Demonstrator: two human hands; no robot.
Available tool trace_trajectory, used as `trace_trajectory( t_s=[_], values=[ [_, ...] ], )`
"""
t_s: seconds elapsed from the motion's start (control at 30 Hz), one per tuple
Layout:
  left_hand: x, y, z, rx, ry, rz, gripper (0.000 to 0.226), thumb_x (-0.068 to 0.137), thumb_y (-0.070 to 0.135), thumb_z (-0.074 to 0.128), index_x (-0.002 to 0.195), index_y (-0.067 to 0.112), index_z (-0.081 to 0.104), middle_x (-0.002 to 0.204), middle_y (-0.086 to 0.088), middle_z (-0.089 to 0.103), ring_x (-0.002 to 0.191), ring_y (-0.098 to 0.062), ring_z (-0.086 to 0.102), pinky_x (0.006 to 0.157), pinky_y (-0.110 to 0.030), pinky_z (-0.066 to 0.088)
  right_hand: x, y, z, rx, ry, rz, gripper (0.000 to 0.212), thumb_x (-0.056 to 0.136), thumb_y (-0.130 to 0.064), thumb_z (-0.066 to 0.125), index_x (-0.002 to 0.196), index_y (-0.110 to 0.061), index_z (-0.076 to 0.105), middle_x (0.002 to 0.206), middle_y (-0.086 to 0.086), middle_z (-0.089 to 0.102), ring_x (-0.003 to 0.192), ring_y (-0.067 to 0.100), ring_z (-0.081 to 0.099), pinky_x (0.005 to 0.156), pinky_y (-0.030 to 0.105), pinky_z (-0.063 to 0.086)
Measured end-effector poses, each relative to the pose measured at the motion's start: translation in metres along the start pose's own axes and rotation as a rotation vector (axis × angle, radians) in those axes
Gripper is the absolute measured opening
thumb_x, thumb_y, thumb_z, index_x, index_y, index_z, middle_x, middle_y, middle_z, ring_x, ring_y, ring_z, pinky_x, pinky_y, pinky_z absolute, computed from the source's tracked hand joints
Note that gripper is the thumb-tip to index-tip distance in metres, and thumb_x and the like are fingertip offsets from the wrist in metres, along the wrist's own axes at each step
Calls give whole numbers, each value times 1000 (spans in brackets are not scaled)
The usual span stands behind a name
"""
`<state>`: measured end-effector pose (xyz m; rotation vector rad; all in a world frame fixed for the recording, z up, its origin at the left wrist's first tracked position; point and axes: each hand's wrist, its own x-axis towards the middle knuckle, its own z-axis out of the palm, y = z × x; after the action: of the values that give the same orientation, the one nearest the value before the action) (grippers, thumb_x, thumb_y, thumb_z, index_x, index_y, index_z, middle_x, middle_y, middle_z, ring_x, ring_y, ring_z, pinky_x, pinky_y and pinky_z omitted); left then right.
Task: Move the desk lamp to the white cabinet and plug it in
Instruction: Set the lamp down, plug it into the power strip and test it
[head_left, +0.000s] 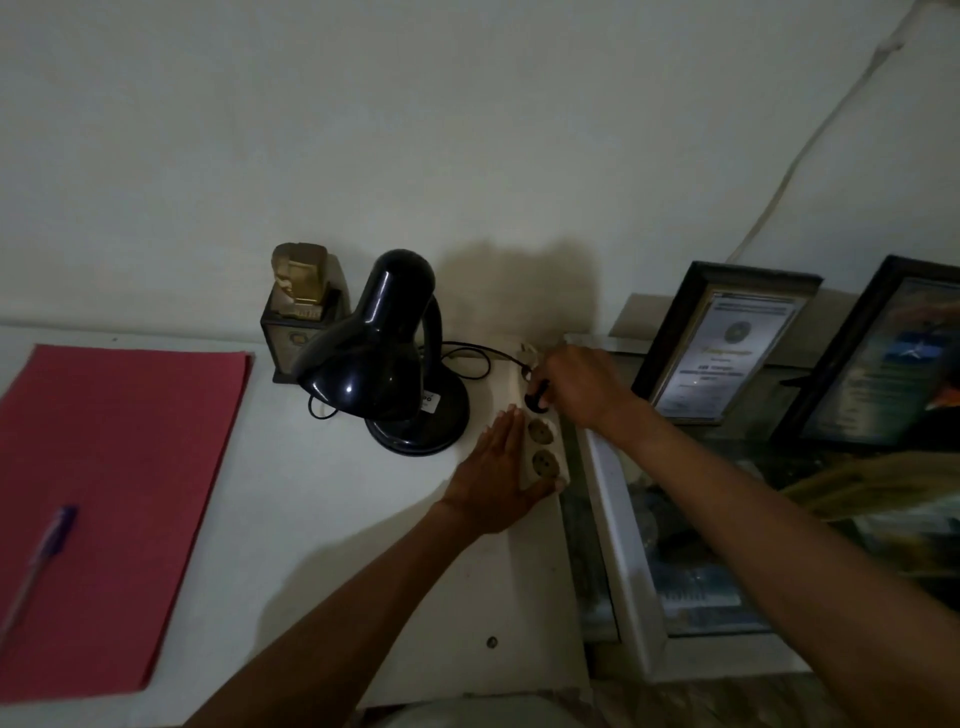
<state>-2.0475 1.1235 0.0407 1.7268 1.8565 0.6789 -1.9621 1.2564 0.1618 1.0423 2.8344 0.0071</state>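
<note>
A black desk lamp (384, 353) stands unlit on the white cabinet top (322, 499), near the wall. Its black cord (467, 347) loops behind the base toward a white power strip (540, 441) lying at the cabinet's right edge. My left hand (498, 478) lies flat against the strip's left side and grips its near end. My right hand (576, 387) pinches the black plug (537, 399) at the strip's far socket. Two sockets nearer to me are bare.
A red folder (114, 493) with a purple pen (39, 561) lies at the left. A small gold trophy (298, 306) stands behind the lamp. Framed certificates (727, 343) lean on a glass-fronted case (675, 545) to the right. A white cable (810, 150) runs up the wall.
</note>
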Motion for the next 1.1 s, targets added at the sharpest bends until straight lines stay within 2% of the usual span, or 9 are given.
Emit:
trace_trajectory(
  t_s=[0.1,0.3,0.43,0.57,0.63,0.7,0.8,0.97,1.1],
  values=[
    [-2,2,-3,10,-5,3,111,82,80,41,155,12,-7,165,-7,-7,150,-15,-8,115,-24,-6,-2,-1,-3,-4,-11,6,18,80,-15,73,93,-25,80,108,0,74,94,22,69,69,28,48],
    [-3,8,-8,9,-28,-29,110,84,75,45,155,11,-7,165,-7,-9,151,-17,-9,115,-25,-7,-3,-6,-2,25,-22,26,17,81,-16,74,96,-22,80,109,3,74,93,22,68,68,24,38],
    [-11,7,-19,13,-35,-10,96,91,65,45,156,14,-4,165,-3,-7,151,-15,-6,114,-23,-4,-9,-9,2,84,23,74,23,85,-16,73,108,-18,77,112,10,71,96,26,67,71,29,49],
    [-38,-16,-46,-86,213,-27,72,95,48,51,154,19,23,162,-1,20,148,-19,20,118,-27,18,-15,-27,10,169,258,107,17,88,-19,68,104,-16,75,106,12,67,101,29,60,69,31,48],
    [-52,-35,-63,-60,393,-24,62,94,38,55,147,16,36,151,-8,38,137,-23,39,111,-37,40,-15,-46,16,317,325,78,24,89,-26,67,111,-19,72,112,10,65,106,30,60,81,37,51],
    [-62,-52,-80,20,544,-52,59,91,37,58,142,14,41,137,-10,49,123,-25,48,100,-39,46,-10,-70,24,489,230,37,38,90,-35,66,126,-23,64,129,10,61,122,29,55,98,39,46],
    [-69,-75,-97,147,567,-120,73,86,54,58,144,14,37,139,-10,47,125,-25,43,105,-33,38,0,-101,43,445,14,-34,62,88,-46,65,144,-29,45,149,8,40,138,30,38,104,43,45],
    [-68,-92,-100,211,410,-307,107,77,79,49,156,19,6,164,-9,10,151,-28,9,120,-50,21,8,-120,72,411,-99,-68,87,87,-49,67,156,-36,16,165,12,-11,151,40,-5,117,54,30],
    [-69,-90,-100,182,437,-360,118,72,85,49,155,22,-6,165,-7,-1,152,-24,-3,123,-45,14,9,-122,82,425,-54,-37,82,90,-44,64,157,-36,16,165,13,-13,150,42,-11,117,57,29]
  ],
)
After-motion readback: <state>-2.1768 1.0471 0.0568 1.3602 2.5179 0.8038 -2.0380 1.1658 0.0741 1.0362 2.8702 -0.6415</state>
